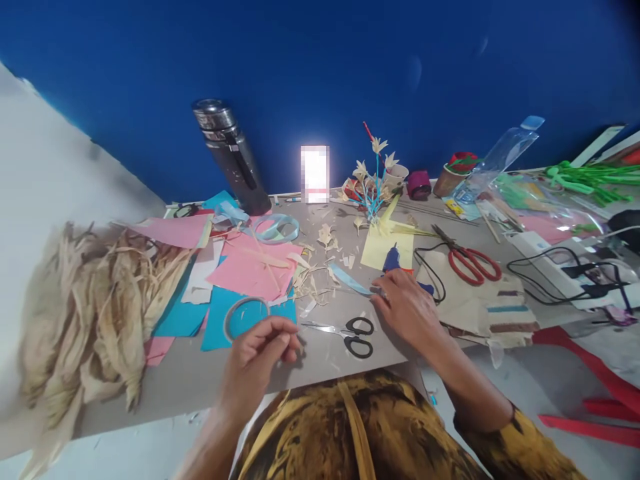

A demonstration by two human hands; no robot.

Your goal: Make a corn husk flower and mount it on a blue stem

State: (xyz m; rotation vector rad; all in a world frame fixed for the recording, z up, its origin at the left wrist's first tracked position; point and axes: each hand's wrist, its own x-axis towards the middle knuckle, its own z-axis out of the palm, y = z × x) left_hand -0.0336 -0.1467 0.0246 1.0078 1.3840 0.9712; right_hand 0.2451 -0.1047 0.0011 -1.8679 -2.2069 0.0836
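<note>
My left hand (267, 343) is above the table's front edge, fingers curled together beside a roll of tape (233, 320); anything between them is too small to make out. My right hand (403, 300) reaches over the table, its fingertips at the end of a light blue ribbon strip (350, 279), just in front of a blue glue gun (392, 258). Whether the fingers grip the strip is unclear. Black-handled scissors (345, 331) lie between my hands. Pale husk scraps (315, 283) are scattered behind them. Husk flowers on blue stems (373, 190) stand near the wall.
Dried corn husks (107, 313) cover the left side beside pink paper (255, 267) and blue paper (213, 333). A dark flask (240, 167) stands behind. On the right are red-handled scissors (473, 263), a glove (480, 300), a power strip (545, 267) with cables, and a plastic bottle (505, 157).
</note>
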